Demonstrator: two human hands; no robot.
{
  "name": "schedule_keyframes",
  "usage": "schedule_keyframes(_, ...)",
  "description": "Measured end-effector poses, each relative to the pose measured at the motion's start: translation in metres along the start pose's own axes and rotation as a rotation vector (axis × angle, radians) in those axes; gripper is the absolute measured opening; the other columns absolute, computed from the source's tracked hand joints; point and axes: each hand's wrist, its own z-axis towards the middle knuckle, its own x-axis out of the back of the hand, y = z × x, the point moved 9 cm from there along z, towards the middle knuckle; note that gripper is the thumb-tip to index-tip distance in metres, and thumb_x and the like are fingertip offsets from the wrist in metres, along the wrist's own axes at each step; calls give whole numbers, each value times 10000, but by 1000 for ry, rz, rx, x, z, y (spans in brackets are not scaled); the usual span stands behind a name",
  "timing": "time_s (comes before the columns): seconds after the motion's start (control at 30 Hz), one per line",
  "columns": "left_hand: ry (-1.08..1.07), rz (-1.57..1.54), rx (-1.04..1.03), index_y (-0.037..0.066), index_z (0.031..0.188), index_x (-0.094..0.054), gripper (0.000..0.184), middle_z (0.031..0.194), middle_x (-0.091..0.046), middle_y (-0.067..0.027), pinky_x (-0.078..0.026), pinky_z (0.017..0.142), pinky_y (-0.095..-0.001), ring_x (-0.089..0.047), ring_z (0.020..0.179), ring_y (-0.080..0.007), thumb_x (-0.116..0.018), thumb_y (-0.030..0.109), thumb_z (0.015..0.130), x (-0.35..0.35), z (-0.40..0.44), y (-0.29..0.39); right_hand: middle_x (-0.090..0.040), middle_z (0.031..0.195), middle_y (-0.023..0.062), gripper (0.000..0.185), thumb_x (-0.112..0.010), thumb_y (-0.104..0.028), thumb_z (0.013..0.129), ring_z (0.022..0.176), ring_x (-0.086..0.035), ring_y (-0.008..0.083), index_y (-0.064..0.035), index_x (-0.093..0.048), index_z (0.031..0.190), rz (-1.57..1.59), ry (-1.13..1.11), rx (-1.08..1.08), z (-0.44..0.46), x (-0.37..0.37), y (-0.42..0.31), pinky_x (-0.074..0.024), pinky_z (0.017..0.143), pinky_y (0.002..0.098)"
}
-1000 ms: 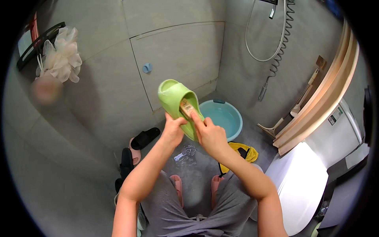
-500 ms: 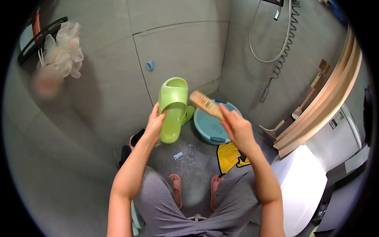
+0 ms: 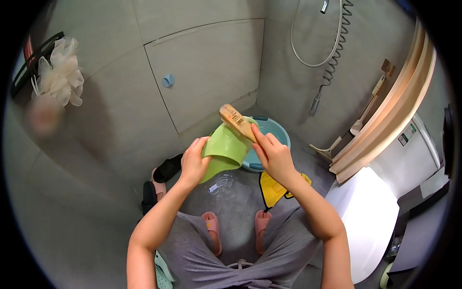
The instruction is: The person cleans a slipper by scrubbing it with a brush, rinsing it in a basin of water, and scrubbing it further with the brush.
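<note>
Left hand (image 3: 195,163) grips the lime-green slide slipper (image 3: 224,144) by its side, tilted, held above the floor (image 3: 236,204); right hand (image 3: 275,156) closed on a wooden scrub brush (image 3: 239,124), bristles at the upper; step appears to be scrubbing; another stroke would call for steady left hold.

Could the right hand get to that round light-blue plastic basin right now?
Probably yes: the round light-blue plastic basin shows just beyond the right hand, its far right side clear, though the light-green slipper hides some of its left. The hand holds a wooden brush, likely needing putting down before gripping.
</note>
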Motion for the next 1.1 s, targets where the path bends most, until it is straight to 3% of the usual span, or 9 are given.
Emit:
schedule_keyframes(0.2, 152, 18, -33, 74, 1157, -598, 455, 1080, -609, -113, -490, 871, -442, -601, 1064, -354, -595, -65, 724, 19, 2, 12, -583, 815, 130, 494, -627, -185, 955, 625, -615, 337, -126, -526, 1435, 14, 107, -124, 2, 8, 34, -504, 563, 434)
schedule_keyframes(0.27, 155, 7, -38, 77, 1143, -601, 453, 1057, -594, -107, -488, 858, -443, -592, 1052, -353, -574, -79, 719, 20, 2, 12, -577, 818, 129, 500, -633, -184, 952, 624, -615, 334, -134, -526, 1437, 19, 75, -134, -5, 7, 9, -507, 561, 429)
schedule_keyframes(0.37, 175, 99, -71, 61, 1131, -601, 408, 1064, -616, -111, -486, 868, -410, -607, 1042, -342, -580, -70, 745, 22, -2, 17, -576, 838, 124, 540, -645, -184, 943, 613, -613, 340, -122, -498, 1459, 68, -65, -19, -12, -3, -33, -515, 551, 431)
schedule_keyframes(0.6, 274, 161, -122, 92, 1124, -626, 470, 1045, -601, -72, -473, 858, -427, -593, 1038, -312, -612, -97, 694, 32, -3, 21, -574, 828, 117, 574, -637, -184, 945, 587, -612, 332, -120, -456, 1486, 17, 54, -109, -5, 4, -8, -506, 517, 429)
schedule_keyframes(0.73, 297, 278, -162, 102, 1114, -638, 460, 1028, -601, -50, -427, 847, -397, -588, 1014, -275, -622, -92, 697, 37, -8, 28, -560, 822, 98, 574, -641, -194, 940, 568, -611, 309, -142, -467, 1484, 22, -62, 28, -10, -6, -48, -512, 512, 416)
schedule_keyframes(0.87, 320, 332, -201, 109, 1098, -654, 447, 1011, -596, -44, -393, 842, -380, -581, 1000, -250, -640, -71, 688, 42, -10, 34, -541, 797, 103, 585, -671, -167, 919, 580, -584, 298, -135, -488, 1474, -107, -26, -166, 1, 0, -13, -498, 535, 402)
schedule_keyframes(1.0, 312, 365, -216, 109, 1100, -674, 438, 1006, -597, -37, -384, 852, -375, -579, 990, -239, -668, -28, 683, 41, -10, 32, -545, 799, 104, 568, -669, -184, 926, 577, -584, 300, -132, -496, 1464, 8, -80, 30, -16, -14, -65, -489, 517, 400)
schedule_keyframes(1.1, 304, 360, -222, 107, 1130, -681, 460, 1000, -602, -33, -386, 853, -373, -582, 978, -238, -671, -20, 688, 45, -12, 33, -553, 794, 113, 557, -656, -174, 936, 596, -590, 317, -154, -495, 1469, 42, -82, -26, -11, -13, -57, -492, 530, 409)
